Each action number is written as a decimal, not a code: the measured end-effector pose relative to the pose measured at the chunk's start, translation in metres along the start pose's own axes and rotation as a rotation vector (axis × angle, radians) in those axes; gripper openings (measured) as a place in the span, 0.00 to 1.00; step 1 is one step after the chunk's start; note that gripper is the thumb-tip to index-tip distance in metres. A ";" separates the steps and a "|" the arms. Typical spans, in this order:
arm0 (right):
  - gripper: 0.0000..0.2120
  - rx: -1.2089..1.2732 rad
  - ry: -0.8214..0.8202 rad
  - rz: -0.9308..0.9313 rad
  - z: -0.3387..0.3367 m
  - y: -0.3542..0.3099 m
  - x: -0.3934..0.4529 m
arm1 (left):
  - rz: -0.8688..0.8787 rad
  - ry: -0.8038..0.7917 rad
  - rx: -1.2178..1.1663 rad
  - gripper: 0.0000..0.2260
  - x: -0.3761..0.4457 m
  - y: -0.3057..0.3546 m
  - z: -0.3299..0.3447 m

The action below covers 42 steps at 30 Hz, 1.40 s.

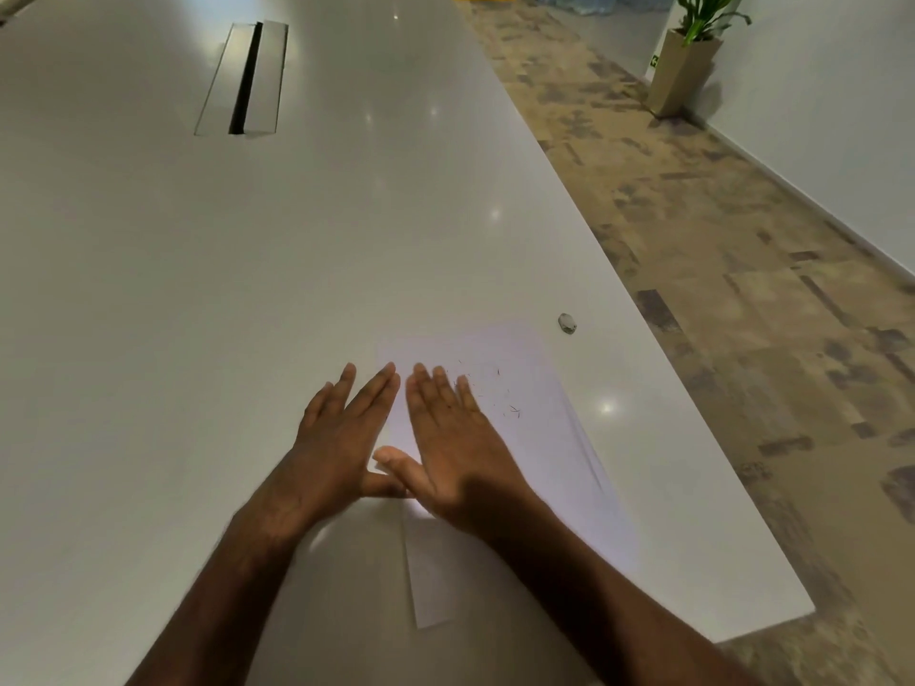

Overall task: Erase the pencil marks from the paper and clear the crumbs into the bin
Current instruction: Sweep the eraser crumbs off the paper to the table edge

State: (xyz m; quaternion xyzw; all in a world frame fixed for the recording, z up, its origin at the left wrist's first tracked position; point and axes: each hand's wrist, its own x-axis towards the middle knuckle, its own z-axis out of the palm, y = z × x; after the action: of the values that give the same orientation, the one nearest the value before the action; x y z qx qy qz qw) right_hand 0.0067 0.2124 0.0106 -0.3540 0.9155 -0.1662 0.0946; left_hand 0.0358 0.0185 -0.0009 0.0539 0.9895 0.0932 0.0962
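A white sheet of paper [534, 438] lies on the white table [247, 289] near its right edge. Thin dark eraser crumbs [500, 393] are scattered on the sheet's upper part. My left hand [341, 428] rests flat, fingers together, along the sheet's left edge. My right hand [455, 438] stands on its edge over the paper, palm turned left, just left of the crumbs. Both hands hold nothing, and their thumbs nearly meet. A small grey eraser [567, 323] lies on the table beyond the sheet's far right corner. No bin is in view.
A cable hatch [245, 79] with a dark slot is set into the table far back left. The table's right edge runs diagonally beside a patterned carpet floor [742, 240]. A potted plant [686, 66] stands by the white wall at the back right.
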 end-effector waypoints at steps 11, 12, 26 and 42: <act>0.48 -0.041 -0.046 0.318 -0.001 0.029 -0.010 | -0.032 -0.028 -0.033 0.63 0.000 0.001 -0.003; 0.48 -0.027 -0.041 0.354 -0.002 0.031 -0.014 | -0.031 -0.028 -0.042 0.64 0.000 0.000 -0.003; 0.47 -0.049 -0.083 0.201 -0.003 0.015 0.015 | -0.020 -0.026 -0.073 0.62 -0.003 0.002 -0.007; 0.45 -0.021 -0.082 0.226 -0.012 0.029 0.032 | -0.026 -0.030 -0.093 0.64 -0.003 0.003 -0.008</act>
State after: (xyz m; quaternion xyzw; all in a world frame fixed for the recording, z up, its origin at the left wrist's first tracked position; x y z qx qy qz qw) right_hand -0.0389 0.2137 0.0093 -0.2560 0.9466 -0.1303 0.1464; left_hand 0.0369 0.0200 0.0083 0.0378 0.9832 0.1370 0.1145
